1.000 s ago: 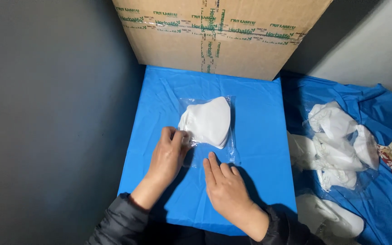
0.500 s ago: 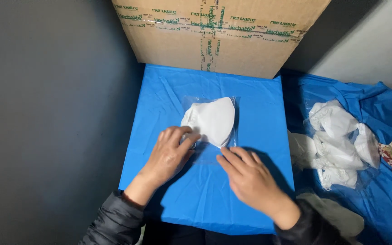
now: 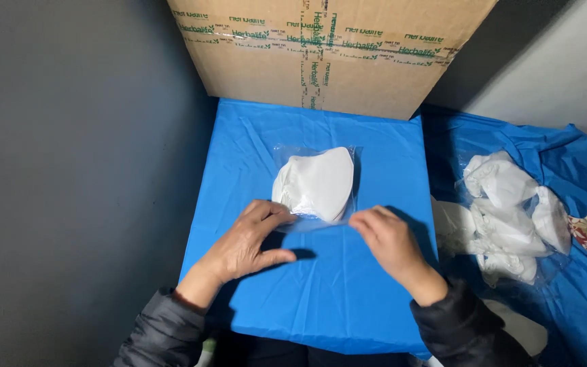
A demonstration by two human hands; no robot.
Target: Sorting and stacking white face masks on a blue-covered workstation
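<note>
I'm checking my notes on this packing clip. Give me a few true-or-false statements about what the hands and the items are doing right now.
1. The clear bag with white folded pieces lies on a blue sheet. True.
2. The left hand is lifted high above the sheet. False: it rests by the bag's near left corner.
3. The right hand pinches the bag's near edge. True.
4. A cardboard box stands behind the sheet. True.
5. The pile of white pieces lies to the left of the hands. False: it lies to the right.

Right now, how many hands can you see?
2: the left hand and the right hand, both at the near edge of the clear bag holding a white mask. None seem hidden.
</note>
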